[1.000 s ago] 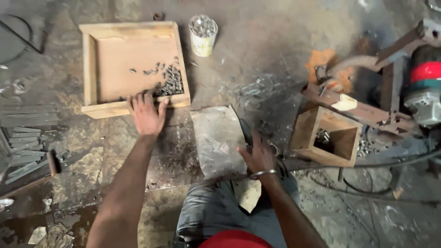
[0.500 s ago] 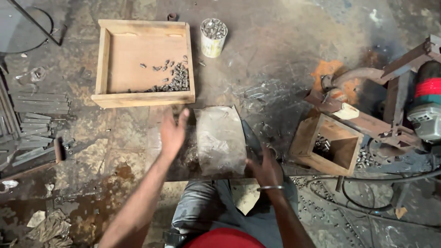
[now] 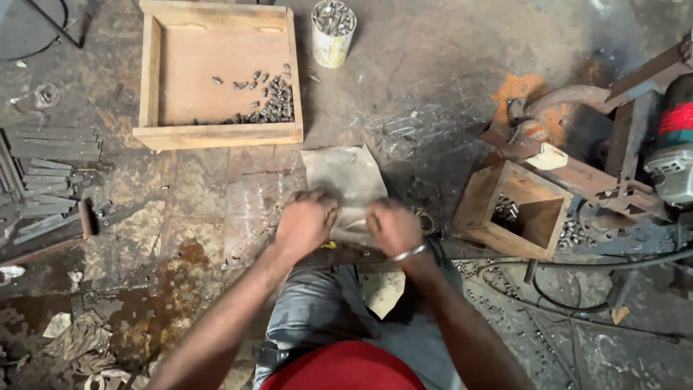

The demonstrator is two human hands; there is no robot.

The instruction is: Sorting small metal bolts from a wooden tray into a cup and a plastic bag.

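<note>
Head view, hands: the left hand (image 3: 306,222) and the right hand (image 3: 390,227) are close together, both curled over the near edge of a grey metal plate (image 3: 342,177); whether the fingers pinch something small there cannot be told.
Head view, change: a second ago the left hand was at the wooden tray (image 3: 218,76), by its pile of small metal pieces (image 3: 273,101); half a second ago it was crossing back; now it has joined the right hand at the plate. This suggests a piece has been fetched to the plate, though none shows.
Head view, plate: lies flat on the floor just before the person's knees, between tray and lap.
Head view, surroundings: a tin of metal bits (image 3: 332,25) beside the tray; a small wooden box (image 3: 520,209) and an angle grinder (image 3: 671,155) to the right; metal strips (image 3: 50,155) far left.
</note>
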